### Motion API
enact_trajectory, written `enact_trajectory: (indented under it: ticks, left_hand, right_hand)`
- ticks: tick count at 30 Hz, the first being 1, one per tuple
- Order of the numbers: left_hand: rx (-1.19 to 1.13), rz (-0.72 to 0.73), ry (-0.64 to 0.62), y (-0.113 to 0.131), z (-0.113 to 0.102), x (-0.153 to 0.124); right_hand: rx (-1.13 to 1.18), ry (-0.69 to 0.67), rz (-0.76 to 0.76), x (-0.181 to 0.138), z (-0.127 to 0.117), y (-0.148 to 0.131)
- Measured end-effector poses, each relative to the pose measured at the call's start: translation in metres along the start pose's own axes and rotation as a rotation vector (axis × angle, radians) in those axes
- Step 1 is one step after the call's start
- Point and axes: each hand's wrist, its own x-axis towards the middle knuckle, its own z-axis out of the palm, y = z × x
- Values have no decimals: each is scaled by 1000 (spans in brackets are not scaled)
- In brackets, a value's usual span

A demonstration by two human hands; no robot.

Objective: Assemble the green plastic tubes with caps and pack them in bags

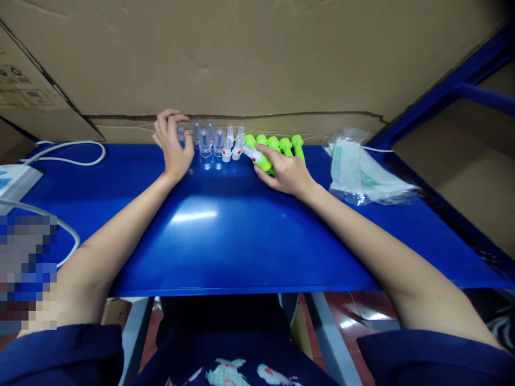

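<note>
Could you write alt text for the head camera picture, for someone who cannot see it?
Two bare hands work at the far edge of a glossy blue table: the right hand holds a bright green plastic bottle with a white nozzle, and the left hand touches a row of small clear plastic caps. More green bottles stand behind, against brown cardboard.

The left hand [174, 143] hides part of a clear cap [181, 135].

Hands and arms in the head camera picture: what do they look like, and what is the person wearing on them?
Both hands, the left hand and the right hand, are bare, with no gloves, rings or watch showing. The forearms are uncovered too. Short dark navy blue fabric sleeves begin near the upper arms at the bottom edge of the picture. No cables or markings are on the arms.
</note>
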Motion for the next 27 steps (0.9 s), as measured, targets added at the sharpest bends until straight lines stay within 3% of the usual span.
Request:
enact_trajectory:
  ticks: [3,8,16,21,27]
  left_hand:
    - [-42,-4,26,-23,2,2]
    - [-54,31,-50,-49,10,3]
    - [-126,-9,-282,-44,14,0]
    - [-127,41,-357,-43,10,-1]
    - [-99,133,-539,-34,9,-2]
  right_hand:
    - [-9,-18,-8,0,-1,-1]
    - [-30,-38,14,1,0,-2]
    - [-35,-42,-4,0,3,-2]
    - [-31,-41,-21,0,4,-1]
    - [-34,-29,-24,0,5,-2]
